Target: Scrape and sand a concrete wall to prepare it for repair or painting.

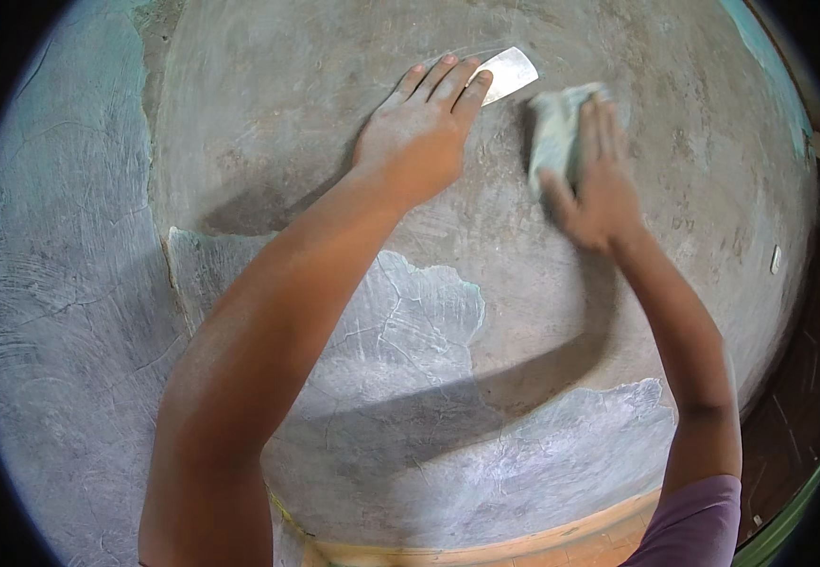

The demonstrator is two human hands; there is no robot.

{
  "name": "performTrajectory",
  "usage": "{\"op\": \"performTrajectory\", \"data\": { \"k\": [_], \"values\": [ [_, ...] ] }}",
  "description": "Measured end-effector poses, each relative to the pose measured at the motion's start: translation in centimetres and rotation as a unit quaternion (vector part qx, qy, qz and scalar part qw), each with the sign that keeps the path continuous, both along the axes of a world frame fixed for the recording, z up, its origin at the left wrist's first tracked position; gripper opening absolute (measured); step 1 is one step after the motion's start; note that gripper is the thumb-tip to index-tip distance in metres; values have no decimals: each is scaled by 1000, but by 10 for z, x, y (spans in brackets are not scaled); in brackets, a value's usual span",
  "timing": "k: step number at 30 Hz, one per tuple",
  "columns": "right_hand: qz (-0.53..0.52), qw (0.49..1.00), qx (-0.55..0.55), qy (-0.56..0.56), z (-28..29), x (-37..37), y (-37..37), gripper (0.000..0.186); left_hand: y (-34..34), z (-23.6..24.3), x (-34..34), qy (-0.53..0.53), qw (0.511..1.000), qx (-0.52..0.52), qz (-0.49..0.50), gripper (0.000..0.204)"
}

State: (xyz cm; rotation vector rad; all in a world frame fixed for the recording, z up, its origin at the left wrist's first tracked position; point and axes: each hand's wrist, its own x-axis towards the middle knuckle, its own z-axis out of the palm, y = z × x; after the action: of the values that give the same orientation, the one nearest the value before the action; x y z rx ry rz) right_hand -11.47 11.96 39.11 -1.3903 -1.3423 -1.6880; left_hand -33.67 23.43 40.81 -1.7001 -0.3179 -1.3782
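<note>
My left hand is up against a bare grey plaster wall, back toward me, fingers pointing up. It holds a flat, shiny metal scraper blade, which sticks out to the right from under the fingers. Any handle is hidden beneath the hand. To the right, my right hand presses a crumpled pale green cloth to the same wall. The fingers lie over the cloth, slightly blurred, with the thumb lower on its left side. A short gap of plaster separates blade and cloth.
Old bluish-grey cracked coating covers the wall's left side, and ragged patches of it remain below my hands. At far right sits a small white wall fitting. An orange tiled floor shows at the bottom.
</note>
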Motion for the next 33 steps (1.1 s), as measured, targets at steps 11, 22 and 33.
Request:
{"op": "performTrajectory", "data": {
  "k": [11,22,33],
  "values": [
    [27,999,-15,-20,5,1,3,97,2,1,-1,1,1000,4,-4,59],
    [37,999,-5,1,11,10,-1,95,-1,0,-1,5,1000,-1,1,58],
    [30,1000,7,4,14,24,-5,90,0,0,1,6,1000,2,-3,55]
  ]
}}
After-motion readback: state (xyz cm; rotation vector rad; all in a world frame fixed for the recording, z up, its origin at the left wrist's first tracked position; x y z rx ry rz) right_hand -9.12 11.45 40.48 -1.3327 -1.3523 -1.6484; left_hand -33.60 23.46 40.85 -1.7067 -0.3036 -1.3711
